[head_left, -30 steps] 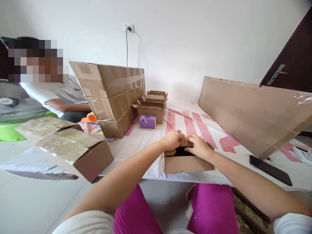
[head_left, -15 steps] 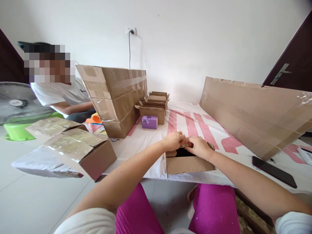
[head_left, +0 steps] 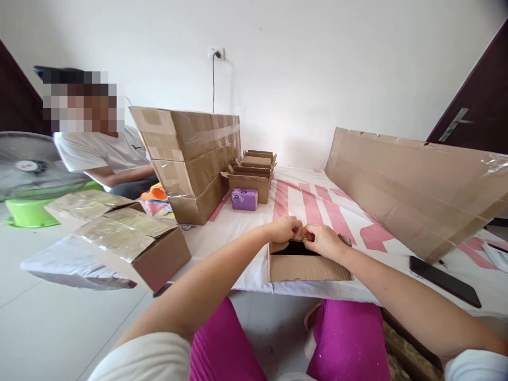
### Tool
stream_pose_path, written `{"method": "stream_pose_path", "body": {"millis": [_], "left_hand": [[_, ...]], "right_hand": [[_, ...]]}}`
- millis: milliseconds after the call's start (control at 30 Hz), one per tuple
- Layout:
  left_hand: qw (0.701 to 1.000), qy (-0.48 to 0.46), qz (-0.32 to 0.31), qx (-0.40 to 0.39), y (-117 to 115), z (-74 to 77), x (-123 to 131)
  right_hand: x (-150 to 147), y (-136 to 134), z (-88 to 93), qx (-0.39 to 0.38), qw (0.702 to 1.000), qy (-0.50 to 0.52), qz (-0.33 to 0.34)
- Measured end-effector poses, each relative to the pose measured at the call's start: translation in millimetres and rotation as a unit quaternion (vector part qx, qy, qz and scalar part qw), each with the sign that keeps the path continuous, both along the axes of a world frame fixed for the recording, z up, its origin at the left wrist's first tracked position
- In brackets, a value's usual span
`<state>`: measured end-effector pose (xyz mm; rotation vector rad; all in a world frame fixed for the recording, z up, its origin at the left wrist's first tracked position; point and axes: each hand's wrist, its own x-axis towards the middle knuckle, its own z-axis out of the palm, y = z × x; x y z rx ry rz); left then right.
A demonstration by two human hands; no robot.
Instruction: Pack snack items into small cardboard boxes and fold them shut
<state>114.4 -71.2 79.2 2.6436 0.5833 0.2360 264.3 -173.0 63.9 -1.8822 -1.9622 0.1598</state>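
An open cardboard box (head_left: 311, 268) sits at the near edge of the cloth-covered surface, right in front of me; its inside looks dark. Over its far side, my left hand (head_left: 286, 230) and my right hand (head_left: 322, 239) meet with fingers pinched together. Between the fingertips is something small, too little to make out. Both wrists are bent inward, the right one resting near the box's right end.
Stacked taped boxes (head_left: 194, 164) stand left of centre, beside open boxes (head_left: 251, 182) and a purple tissue pack (head_left: 244, 199). Two taped boxes (head_left: 123, 233) lie at left. A large cardboard sheet (head_left: 413, 185) and a phone (head_left: 444, 280) are at right. A person (head_left: 103, 153) sits far left.
My fingertips have shifted slightly over the box, still pinched close together. The whole view has moved a little; nothing else visibly differs.
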Motion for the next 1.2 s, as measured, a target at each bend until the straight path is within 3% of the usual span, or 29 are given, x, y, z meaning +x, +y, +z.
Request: {"method": "stream_pose_path", "body": {"millis": [200,367,767,1000,1200], "left_hand": [[1.000,0.005,0.003,-0.018,1.4,5.4,-3.8],[1.000,0.000,0.015,-0.011,-4.2,5.9,-6.3],[0.999,-0.002,0.046,0.012,-8.9,6.7,-4.6],[0.997,-0.014,0.077,0.019,-13.7,8.1,-16.0],[0.990,-0.016,0.084,0.109,-21.3,6.8,-11.7]], "right_hand": [[3.6,-2.3,-2.6,0.008,1.000,0.026,0.008],[7.8,-0.9,-2.8,-0.029,0.995,0.083,0.039],[7.0,14.0,-5.2,-0.047,0.991,0.122,0.012],[-4.1,7.1,3.0,0.007,0.999,0.048,0.010],[-11.6,7.3,21.9,-0.004,1.000,-0.011,-0.003]]}}
